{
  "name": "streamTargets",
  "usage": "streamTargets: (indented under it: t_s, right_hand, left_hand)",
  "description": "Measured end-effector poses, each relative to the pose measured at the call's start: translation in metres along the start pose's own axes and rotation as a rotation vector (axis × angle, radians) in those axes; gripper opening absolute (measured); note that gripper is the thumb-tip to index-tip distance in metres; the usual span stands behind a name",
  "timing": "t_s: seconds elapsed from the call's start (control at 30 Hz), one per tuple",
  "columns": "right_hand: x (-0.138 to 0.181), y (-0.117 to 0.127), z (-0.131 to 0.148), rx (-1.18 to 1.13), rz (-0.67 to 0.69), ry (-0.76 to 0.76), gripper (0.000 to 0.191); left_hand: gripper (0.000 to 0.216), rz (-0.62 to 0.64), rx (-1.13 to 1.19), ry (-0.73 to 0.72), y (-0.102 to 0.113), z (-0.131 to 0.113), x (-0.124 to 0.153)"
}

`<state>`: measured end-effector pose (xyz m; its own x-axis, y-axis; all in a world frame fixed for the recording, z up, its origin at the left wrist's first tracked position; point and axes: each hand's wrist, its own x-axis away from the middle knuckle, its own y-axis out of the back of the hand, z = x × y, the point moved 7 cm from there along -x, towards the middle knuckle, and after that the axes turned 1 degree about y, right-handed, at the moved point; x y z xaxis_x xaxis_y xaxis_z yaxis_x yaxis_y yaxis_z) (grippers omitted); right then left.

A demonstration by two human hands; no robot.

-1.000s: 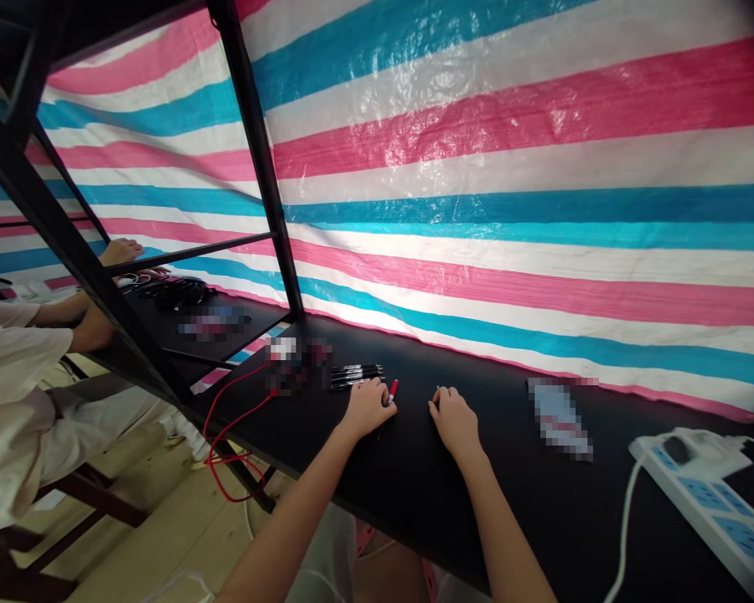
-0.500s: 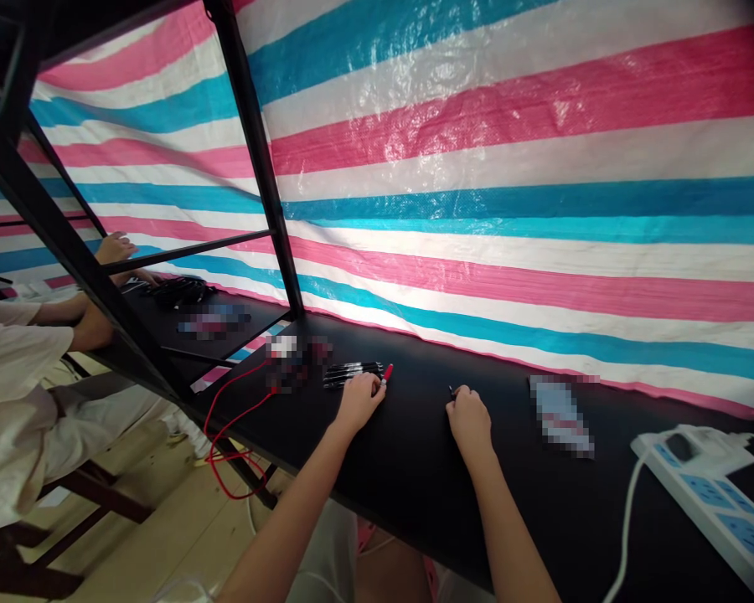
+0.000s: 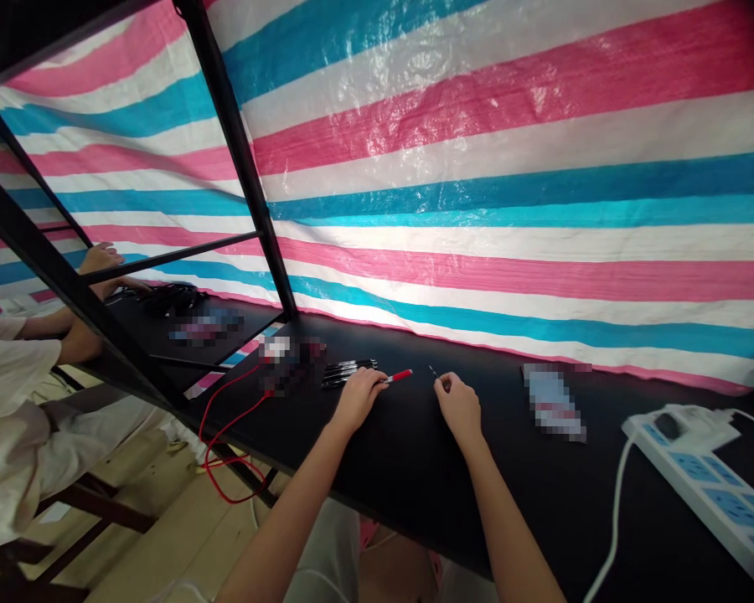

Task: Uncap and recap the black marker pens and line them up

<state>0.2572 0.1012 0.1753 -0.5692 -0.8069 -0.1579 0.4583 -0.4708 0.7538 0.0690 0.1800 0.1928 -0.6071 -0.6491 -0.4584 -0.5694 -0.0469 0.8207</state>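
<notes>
My left hand (image 3: 359,395) rests on the black table (image 3: 490,486) and grips a thin red-tipped probe (image 3: 400,376) that points right. My right hand (image 3: 457,404) pinches a small thin metal pin (image 3: 433,372) just to the right of the probe's tip; the two tips are a short gap apart. A bundle of black pens or probes (image 3: 348,370) lies just behind my left hand. A red wire (image 3: 226,427) runs from a blurred item (image 3: 287,360) off the table's left edge.
A blurred packet (image 3: 551,400) lies right of my hands. A white power strip (image 3: 704,477) with its cable sits at the far right. A striped tarp (image 3: 477,167) backs the table. A black frame post (image 3: 239,159) stands left. Another person's arms (image 3: 69,327) work at the neighbouring table.
My left hand has turned the red-tipped probe to point right. My right hand has lifted the thin pin up toward the probe's tip. The view shifted slightly left.
</notes>
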Motion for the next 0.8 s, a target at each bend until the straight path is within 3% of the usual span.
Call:
streamTargets:
  t_s: [0.2,0.4,0.63,0.8]
  right_hand:
    - [-0.013,-0.001,-0.018,-0.553,-0.120,-0.067,0.038]
    - [-0.017,0.004,-0.035,-0.525,-0.235,-0.115,0.040]
    - [-0.016,-0.008,-0.014,-0.926,-0.085,-0.070,0.033]
    - [-0.014,-0.010,-0.005,-1.067,-0.019,-0.058,0.029]
  left_hand:
    - [0.019,-0.015,-0.002,-0.008,0.001,0.000,0.001]
    - [0.019,0.012,0.016,-0.047,0.000,-0.005,0.001]
    - [0.019,0.024,0.033,-0.048,-0.002,-0.003,0.001]
    - [0.019,0.034,0.039,-0.049,-0.004,-0.003,0.001]
